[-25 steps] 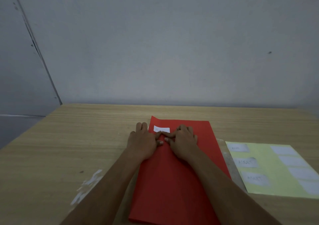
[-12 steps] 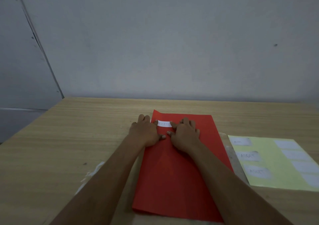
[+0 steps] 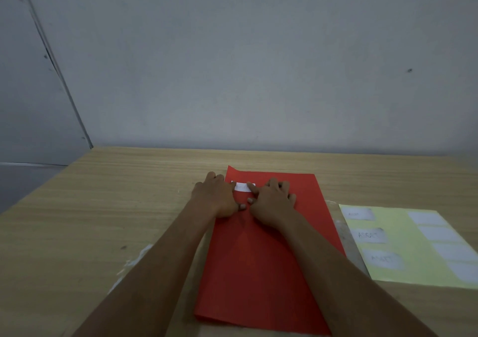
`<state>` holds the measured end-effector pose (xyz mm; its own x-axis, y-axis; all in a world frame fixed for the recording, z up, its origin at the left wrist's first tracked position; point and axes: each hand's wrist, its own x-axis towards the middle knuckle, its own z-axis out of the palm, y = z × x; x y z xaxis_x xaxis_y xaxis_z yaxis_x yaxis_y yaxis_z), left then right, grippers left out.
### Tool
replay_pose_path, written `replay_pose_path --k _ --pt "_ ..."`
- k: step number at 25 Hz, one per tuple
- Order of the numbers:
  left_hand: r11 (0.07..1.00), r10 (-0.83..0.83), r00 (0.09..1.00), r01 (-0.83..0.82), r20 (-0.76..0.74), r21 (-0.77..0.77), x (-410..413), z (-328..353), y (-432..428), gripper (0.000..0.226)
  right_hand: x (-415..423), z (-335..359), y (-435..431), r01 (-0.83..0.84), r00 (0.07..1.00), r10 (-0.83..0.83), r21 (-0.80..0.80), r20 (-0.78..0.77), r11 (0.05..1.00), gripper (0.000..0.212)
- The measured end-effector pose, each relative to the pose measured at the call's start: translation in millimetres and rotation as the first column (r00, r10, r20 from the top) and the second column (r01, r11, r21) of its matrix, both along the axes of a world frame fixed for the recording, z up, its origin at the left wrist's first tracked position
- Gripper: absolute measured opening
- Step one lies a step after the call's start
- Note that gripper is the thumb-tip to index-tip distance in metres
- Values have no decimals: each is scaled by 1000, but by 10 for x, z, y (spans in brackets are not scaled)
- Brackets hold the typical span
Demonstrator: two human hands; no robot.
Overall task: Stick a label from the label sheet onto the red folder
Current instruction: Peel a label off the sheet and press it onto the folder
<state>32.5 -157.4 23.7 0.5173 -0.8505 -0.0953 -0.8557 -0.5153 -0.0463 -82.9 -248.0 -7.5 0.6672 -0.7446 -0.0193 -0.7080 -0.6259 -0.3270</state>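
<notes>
Both hands lie palm-down on the far end of the red folder [image 3: 261, 246], side by side with their thumbs nearly meeting and fingers spread flat. Neither is clamped on anything; they press rather than grip. The left hand [image 3: 216, 197] covers the left end of the white label [image 3: 242, 186], partly overhanging the folder's left edge, while the right hand [image 3: 271, 202] rests just to the right, its forefinger laid across the label's right end. Only the middle strip of the label shows between them, and whatever is written on it is too blurred to read.

The label sits flat near the folder's far left corner, close to the top edge. The folder itself lies lengthwise on the wooden table [image 3: 116, 207], running from the far side toward the near edge, with both forearms stretched over it.

To the right, well apart from the hands, the pale yellow label sheet [image 3: 403, 251] lies flat, with several white labels left on it in two columns; some in the left column carry faint writing.

Judging by this, the task is almost done: a label is off the sheet and placed on the folder. What looks left is a final smoothing of its ends and lifting the hands away to confirm it holds with no raised corner.
</notes>
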Motion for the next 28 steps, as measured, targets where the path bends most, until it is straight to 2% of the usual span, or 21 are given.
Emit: replay_pose_path --k 3,6,10,13,17,22,28 --pt "1000 13 1000 -13 -9 20 13 13 2 82 2 6 -13 12 1000 -12 15 26 1000 54" --pt "998 -1 1000 1 0 58 5 4 -18 74 -5 10 -8 -11 1000 10 10 14 1000 48" --pt "1000 9 998 -10 61 6 9 -16 -6 79 -14 9 10 28 995 -28 3 101 1000 50" --pt "999 2 997 0 76 -36 -9 -37 57 69 -50 9 -10 50 988 -50 6 143 999 48" --pt "990 -17 999 22 37 -136 -47 -127 128 48 -91 -10 -22 3 991 -3 -2 136 1000 36" --pt "986 3 997 10 75 -167 -55 -140 129 55 -67 -54 -70 46 974 -45 1 220 999 37" --pt "990 11 996 1 87 -141 -51 -131 129 63 -83 -54 -90 57 974 -54 -10 221 998 48"
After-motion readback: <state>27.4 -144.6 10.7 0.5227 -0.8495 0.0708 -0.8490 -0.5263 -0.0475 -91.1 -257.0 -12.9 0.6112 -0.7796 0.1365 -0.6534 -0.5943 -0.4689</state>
